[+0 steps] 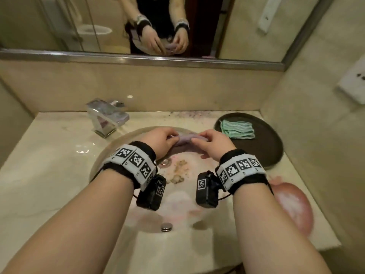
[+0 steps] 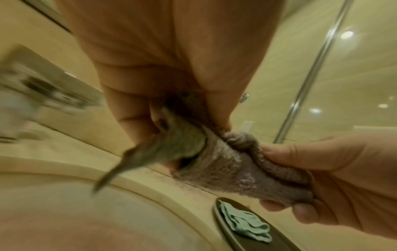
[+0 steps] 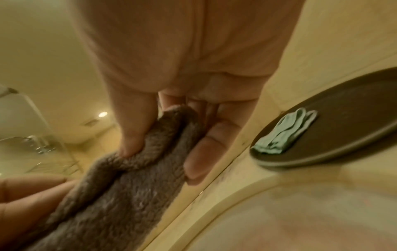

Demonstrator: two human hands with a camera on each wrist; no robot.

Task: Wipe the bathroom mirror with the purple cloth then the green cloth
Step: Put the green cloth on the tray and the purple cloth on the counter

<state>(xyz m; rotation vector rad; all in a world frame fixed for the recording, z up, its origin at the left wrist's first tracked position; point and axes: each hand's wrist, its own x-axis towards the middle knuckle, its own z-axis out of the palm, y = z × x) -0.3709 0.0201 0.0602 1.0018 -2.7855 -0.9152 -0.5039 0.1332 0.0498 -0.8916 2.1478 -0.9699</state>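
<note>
Both hands hold the purple cloth bunched over the back of the sink basin. My left hand grips its left end, and my right hand pinches its right end between thumb and fingers. Up close, the cloth looks grey-purple and fluffy, with a loose corner hanging down. From the right wrist the same cloth runs from my thumb toward the other hand. The green cloth lies folded on a dark round tray at the right. The mirror is on the wall above.
A chrome faucet stands at the back left of the marble counter. The basin has stains and a drain. A pink-red object lies on the counter at the right. A white wall socket is on the right wall.
</note>
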